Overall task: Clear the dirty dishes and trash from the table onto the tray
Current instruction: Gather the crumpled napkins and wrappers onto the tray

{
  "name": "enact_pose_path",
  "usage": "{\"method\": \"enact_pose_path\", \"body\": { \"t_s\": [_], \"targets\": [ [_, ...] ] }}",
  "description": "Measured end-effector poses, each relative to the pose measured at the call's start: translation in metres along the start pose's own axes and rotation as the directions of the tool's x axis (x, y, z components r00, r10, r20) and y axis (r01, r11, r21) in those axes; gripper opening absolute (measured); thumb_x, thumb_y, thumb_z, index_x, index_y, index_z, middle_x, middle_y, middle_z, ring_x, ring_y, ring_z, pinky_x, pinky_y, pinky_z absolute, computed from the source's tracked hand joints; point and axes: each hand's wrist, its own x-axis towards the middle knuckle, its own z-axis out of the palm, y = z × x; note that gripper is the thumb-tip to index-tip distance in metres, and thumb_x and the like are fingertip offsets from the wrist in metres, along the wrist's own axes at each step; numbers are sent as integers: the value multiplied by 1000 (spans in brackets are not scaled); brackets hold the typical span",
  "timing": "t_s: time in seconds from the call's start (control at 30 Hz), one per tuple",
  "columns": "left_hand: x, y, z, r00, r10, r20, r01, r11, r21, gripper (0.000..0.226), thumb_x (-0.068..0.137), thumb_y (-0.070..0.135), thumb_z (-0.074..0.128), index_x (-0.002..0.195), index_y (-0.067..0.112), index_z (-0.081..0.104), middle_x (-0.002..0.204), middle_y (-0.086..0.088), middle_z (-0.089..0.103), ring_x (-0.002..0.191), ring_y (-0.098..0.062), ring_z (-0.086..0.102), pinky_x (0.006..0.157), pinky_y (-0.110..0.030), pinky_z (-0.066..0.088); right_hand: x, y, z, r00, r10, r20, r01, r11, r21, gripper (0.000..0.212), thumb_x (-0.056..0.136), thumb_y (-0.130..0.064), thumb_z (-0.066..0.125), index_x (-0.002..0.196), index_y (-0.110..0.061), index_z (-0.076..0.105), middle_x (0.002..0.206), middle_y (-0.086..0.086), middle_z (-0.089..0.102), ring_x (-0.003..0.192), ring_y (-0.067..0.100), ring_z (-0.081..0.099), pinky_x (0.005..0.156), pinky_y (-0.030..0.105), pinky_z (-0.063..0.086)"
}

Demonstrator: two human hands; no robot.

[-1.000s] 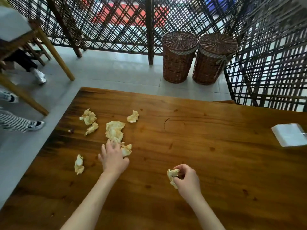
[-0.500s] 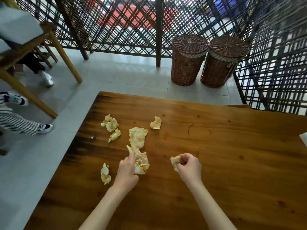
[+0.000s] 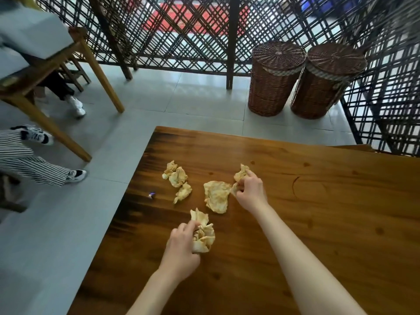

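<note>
Crumpled, stained paper napkins lie on the wooden table (image 3: 318,223). My left hand (image 3: 181,248) grips a bunch of crumpled napkins (image 3: 203,235) near the table's left side. My right hand (image 3: 250,189) reaches farther out and grips another crumpled napkin (image 3: 241,172). A loose napkin (image 3: 216,196) lies between my hands. Two more wads, one (image 3: 176,175) and another (image 3: 183,192), lie to the left. No tray is in view.
A small purple wrapper scrap (image 3: 151,194) lies near the table's left edge. Two lidded wicker baskets, one (image 3: 273,78) and the other (image 3: 322,80), stand on the floor beyond the table by a lattice screen. A wooden chair (image 3: 68,64) and seated people's legs (image 3: 34,164) are at left.
My right hand moved forward to the far napkin and closed on it. My left hand gathered the napkins tighter and drew them nearer. The view shifted left.
</note>
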Motion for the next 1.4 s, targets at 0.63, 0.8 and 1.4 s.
{"method": "enact_pose_path", "body": {
  "t_s": [0.63, 0.8, 1.4],
  "targets": [
    [14, -10, -4, 993, -82, 89, 79, 996, 33, 70, 75, 55, 57, 138, 30, 38, 141, 9, 31, 127, -13, 29, 106, -33, 27, -12, -1, 8, 981, 39, -189, -7, 986, 164, 21, 82, -9, 60, 100, -6, 70, 97, 6, 60, 85, 15, 55, 72, 20, 42],
    [26, 11, 14, 983, -131, 132, 128, 991, 31, 66, 84, 36, 60, 143, 30, 30, 141, 0, 32, 129, -22, 32, 108, -37, 28, -14, -15, 13, 1000, 0, 24, -5, 979, 205, 23, 77, -12, 66, 100, -14, 70, 113, 4, 58, 98, 13, 55, 79, 18, 41],
    [56, -25, -21, 956, -202, -211, 215, 976, 39, 66, 75, 48, 65, 132, 23, 42, 130, -1, 41, 120, -19, 38, 103, -35, 35, -26, -43, 50, 997, 29, 66, -46, 961, 273, 56, 77, -2, 65, 125, -21, 42, 109, 2, 59, 100, 19, 58, 84, 32, 52]
  ]
}}
